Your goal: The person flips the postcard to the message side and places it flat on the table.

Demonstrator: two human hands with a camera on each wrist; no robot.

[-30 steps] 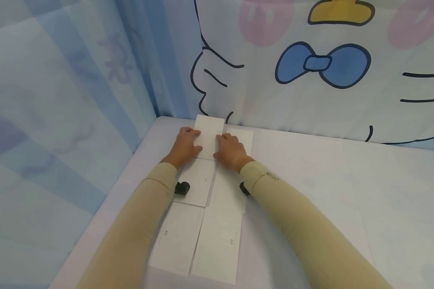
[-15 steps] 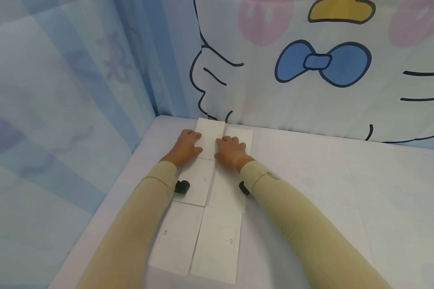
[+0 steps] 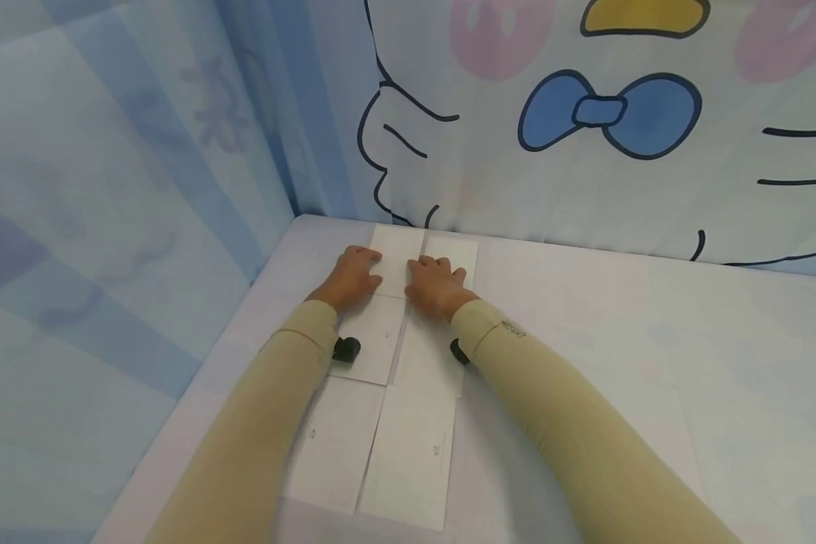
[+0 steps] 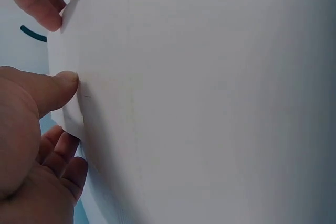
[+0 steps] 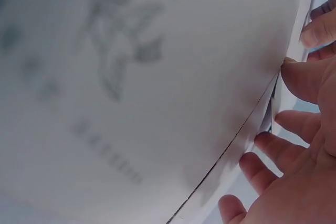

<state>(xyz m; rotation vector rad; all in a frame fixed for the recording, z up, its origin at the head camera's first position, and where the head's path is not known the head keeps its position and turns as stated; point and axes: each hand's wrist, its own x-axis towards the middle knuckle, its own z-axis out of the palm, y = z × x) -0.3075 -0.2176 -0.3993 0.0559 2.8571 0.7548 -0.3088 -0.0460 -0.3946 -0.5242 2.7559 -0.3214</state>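
Note:
Six-by-hand-width white cards lie in two columns at the table's far left corner, several in all. The top-left white card (image 3: 396, 261) lies between my two hands, its far edge near the curtain. My left hand (image 3: 352, 278) holds its left edge, thumb and index finger spread along it. On the opposite edge my right hand (image 3: 437, 289) pinches with thumb and fingertips, partly covering the top-right card (image 3: 461, 255). Below lie the middle-left card (image 3: 366, 346) and middle-right card (image 3: 425, 363). A blurred grey print shows on a card (image 5: 121, 40) in the right wrist view.
Nearest me are the bottom-left card (image 3: 336, 446) and bottom-right card (image 3: 408, 461), each with a small printed mark. A patterned curtain (image 3: 489, 166) rises behind the white table (image 3: 585, 340), and another blue curtain (image 3: 109, 189) bounds its left side.
The top-left card has come down and slightly toward me, so its far edge sits lower against the curtain. Both hands have stayed almost in place at its sides.

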